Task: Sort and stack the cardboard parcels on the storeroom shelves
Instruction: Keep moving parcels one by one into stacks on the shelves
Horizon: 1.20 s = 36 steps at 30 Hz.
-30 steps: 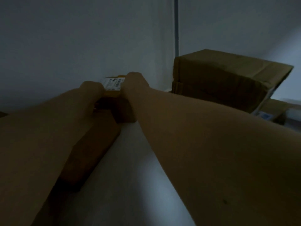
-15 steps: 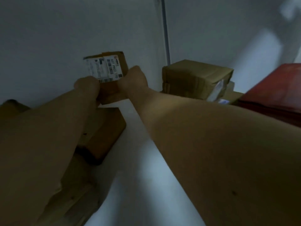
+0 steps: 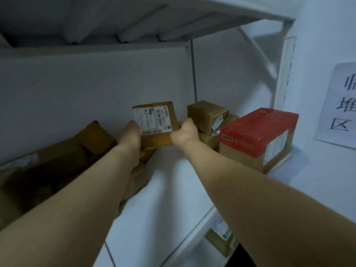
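A person holds a small brown cardboard parcel with a white printed label in the air above the white metal shelf, close to the grey back panel and tilted so that its label faces the camera. The left hand grips the parcel's left lower edge with curled fingers. The right hand clasps the right edge, and most of its fingers are hidden behind the box.

The hold is only on the two edges, so the parcel could probably twist out and drop onto the shelf if either hand loosens first. A sideways swing to the right could likely knock the stack of small brown taped boxes, which sits just beside the right hand and looks unevenly piled. On the left, a slumped heap of brown cardboard parcels leans under the left forearm, and a parcel set on its slope may well slide off.

A red-topped cardboard carton stands on the right of the shelf, nearer than the stack, and narrows the free strip in the middle. The upper shelf limits how high a pile can rise. A white paper sign hangs on the right wall.
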Motion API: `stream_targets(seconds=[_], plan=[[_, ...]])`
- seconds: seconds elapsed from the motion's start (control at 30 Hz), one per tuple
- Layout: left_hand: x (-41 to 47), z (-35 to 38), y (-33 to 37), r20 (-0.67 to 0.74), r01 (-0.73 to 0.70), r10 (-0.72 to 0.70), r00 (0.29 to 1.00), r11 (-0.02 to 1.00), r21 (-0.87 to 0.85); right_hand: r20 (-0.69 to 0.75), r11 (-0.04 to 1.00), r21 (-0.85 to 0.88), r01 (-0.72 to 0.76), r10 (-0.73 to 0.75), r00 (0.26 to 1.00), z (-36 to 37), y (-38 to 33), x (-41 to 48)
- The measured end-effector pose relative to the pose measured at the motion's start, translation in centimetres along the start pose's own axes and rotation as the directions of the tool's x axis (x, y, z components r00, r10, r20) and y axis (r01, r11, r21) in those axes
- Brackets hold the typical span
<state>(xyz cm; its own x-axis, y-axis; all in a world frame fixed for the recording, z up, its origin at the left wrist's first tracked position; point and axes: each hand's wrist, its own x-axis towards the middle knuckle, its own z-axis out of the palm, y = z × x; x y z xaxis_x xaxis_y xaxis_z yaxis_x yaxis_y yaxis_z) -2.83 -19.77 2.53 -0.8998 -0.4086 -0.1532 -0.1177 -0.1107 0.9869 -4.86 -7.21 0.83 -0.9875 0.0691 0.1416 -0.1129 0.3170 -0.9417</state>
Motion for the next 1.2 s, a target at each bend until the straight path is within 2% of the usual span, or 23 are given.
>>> stream_targets(seconds=[0.1,0.17,0.23,0.37,0.53,0.6,0.67,0.77,0.83,0.97,1.1,1.2], plan=[[-4.8,-1.3,-0.7,0.023,0.067,-0.065,0.998,0.994,-0.085,0.040,1.000,0.017,-0.015,0.014,0.999,-1.4,0.8,-3.5],[-2.3,-2.6,-3.2,0.016,0.116,-0.115,0.993,0.981,-0.153,0.073,1.000,0.006,-0.015,0.015,0.997,-1.9,1.5,-5.6],[-2.3,-3.2,-5.4,0.017,0.191,-0.191,0.982,0.973,-0.128,0.114,0.999,-0.017,-0.032,0.034,0.993,-2.1,2.9,-7.2],[-10.8,-2.3,-5.7,-0.018,0.298,-0.298,0.955,0.952,0.065,0.221,0.994,-0.038,-0.104,0.110,0.969,-2.7,6.0,-9.3],[-12.9,-1.9,-9.2,-0.089,0.331,-0.325,0.942,0.942,0.062,0.270,0.989,-0.087,-0.119,0.139,0.953,-3.8,9.7,-11.1],[-13.7,-1.4,-9.7,-0.068,0.312,-0.308,0.949,0.949,0.049,0.297,0.984,-0.100,-0.150,0.174,0.939,-4.4,10.3,-11.6],[-14.6,-1.1,-10.0,-0.048,0.311,-0.309,0.950,0.950,0.034,0.307,0.972,-0.025,-0.233,0.229,0.924,-4.7,10.3,-11.7],[-15.0,-1.2,-10.5,-0.068,0.282,-0.280,0.958,0.959,0.023,0.348,0.850,0.255,-0.462,0.365,0.864,-5.4,9.6,-11.6],[-15.3,-1.4,-10.8,-0.061,0.271,-0.269,0.961,0.963,0.015,0.397,0.836,0.277,-0.474,0.349,0.849,-5.6,9.8,-11.1],[-15.9,-2.0,-10.5,-0.028,0.261,-0.263,0.964,0.964,-0.058,0.455,0.922,0.167,-0.349,0.242,0.857,-5.0,9.5,-11.5],[-16.0,-3.3,-10.1,-0.024,0.239,-0.245,0.969,0.960,-0.147,0.569,0.901,0.252,-0.353,0.157,0.807,-4.9,8.9,-11.4],[-16.1,-4.0,-10.3,-0.034,0.241,-0.248,0.968,0.961,-0.132,0.605,0.841,0.374,-0.390,0.098,0.790,-4.7,9.0,-10.9]])
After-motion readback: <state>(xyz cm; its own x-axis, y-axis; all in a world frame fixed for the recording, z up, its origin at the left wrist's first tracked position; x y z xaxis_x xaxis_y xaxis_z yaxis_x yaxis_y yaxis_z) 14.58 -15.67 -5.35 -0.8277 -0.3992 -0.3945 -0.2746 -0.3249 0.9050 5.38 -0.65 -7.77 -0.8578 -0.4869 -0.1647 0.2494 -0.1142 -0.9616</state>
